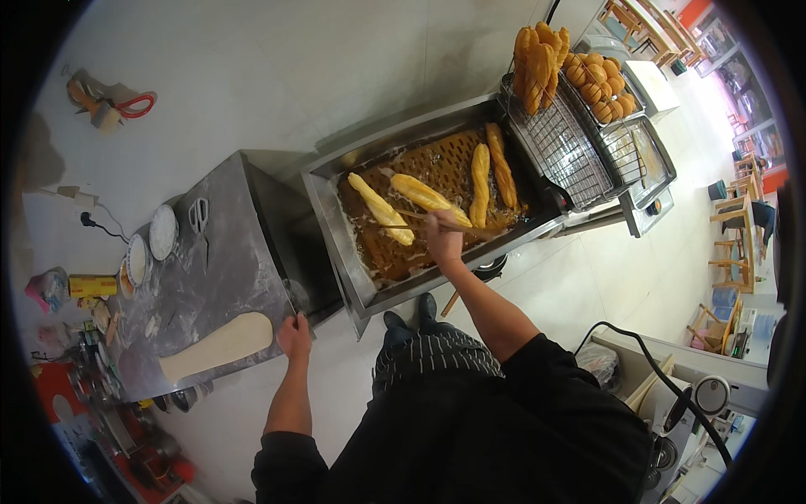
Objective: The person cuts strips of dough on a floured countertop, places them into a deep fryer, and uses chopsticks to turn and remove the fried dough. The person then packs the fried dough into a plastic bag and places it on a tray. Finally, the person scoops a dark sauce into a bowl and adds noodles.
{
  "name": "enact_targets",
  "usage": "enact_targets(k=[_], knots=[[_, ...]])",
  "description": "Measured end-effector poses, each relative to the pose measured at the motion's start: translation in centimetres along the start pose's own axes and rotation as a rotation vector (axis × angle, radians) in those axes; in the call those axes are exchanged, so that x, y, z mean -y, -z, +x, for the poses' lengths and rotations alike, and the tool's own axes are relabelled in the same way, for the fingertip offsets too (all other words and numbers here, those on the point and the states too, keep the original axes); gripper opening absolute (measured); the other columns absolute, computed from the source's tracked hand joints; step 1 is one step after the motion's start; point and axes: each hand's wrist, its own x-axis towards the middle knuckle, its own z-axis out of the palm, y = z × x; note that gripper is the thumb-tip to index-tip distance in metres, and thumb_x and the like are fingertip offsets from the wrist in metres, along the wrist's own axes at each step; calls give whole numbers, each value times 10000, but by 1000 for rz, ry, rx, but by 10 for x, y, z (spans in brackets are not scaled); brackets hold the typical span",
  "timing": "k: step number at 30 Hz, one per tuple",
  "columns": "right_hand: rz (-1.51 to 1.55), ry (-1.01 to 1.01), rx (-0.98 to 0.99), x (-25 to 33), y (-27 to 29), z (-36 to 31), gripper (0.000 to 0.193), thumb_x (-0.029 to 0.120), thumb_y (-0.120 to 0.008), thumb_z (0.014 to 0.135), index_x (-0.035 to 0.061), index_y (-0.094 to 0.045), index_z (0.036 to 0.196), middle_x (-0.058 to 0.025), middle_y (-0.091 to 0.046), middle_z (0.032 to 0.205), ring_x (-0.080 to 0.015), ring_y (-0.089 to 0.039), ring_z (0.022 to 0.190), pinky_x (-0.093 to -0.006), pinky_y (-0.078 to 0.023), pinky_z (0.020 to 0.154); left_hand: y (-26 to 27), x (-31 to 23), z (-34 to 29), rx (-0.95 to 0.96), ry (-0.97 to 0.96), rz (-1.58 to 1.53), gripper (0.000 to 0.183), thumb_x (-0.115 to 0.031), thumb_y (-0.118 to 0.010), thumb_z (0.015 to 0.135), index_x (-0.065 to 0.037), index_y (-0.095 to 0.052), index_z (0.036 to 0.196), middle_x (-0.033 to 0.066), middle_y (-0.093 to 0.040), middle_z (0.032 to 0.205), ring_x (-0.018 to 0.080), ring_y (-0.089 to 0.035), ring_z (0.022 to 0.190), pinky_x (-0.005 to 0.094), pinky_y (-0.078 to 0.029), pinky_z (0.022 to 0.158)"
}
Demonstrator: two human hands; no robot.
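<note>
Long chopsticks [480, 229] are gripped in my right hand [445, 238], which reaches over a rectangular metal fryer [340, 277] of oil. Their tips touch or hang just above a pale fried dough stick [369, 199] at the fryer's left. A second pale dough stick [420, 194] floats beyond my right hand. Further right lie a yellow dough stick [479, 181] and a browner one [499, 160]. My left hand [294, 336] is at the edge of the floured counter [227, 277], its fingers curled over that edge. Beside it lies a flattened strip of dough [220, 346].
A wire rack [558, 143] right of the fryer holds upright browned dough sticks [537, 67] and round fried balls [598, 84]. White bowls [164, 232] and scissors-like tongs [199, 216] sit on the counter's far left. Behind my right arm stands equipment with a black cable [663, 370].
</note>
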Motion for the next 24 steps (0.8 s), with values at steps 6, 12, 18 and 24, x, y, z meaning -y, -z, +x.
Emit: enact_targets(k=[6,12,18,24], knots=[[531,-798,46,4,41,13,233,209,-571,1021,-21,-610,1032,-75,-603,879,-148,-649,576,-289,-509,497,-3,4,-1,23,38,-32,432,-387,-637,926,-16,-598,708,212,-647,716,434,-618,681,528,-452,625],[-46,-69,93,11,20,-2,203,142,-575,992,-3,-591,852,-66,-584,818,-162,-647,617,-307,-508,527,-2,1,0,-19,-22,15,428,-387,-641,924,-25,-593,702,209,-643,710,433,-619,695,533,-451,633],[627,-981,-99,0,45,9,198,166,-561,990,-7,-597,901,-91,-613,830,-170,-648,618,-306,-509,531,1,-1,-2,-22,-34,23,440,-394,-634,927,-22,-586,698,210,-641,711,433,-616,693,536,-447,635],[425,-629,69,-6,39,-2,209,183,-568,995,-8,-595,916,-107,-618,841,-183,-653,618,-312,-532,536,1,0,0,11,-24,-12,427,-381,-632,930,-19,-599,706,207,-645,711,427,-619,688,527,-450,633]])
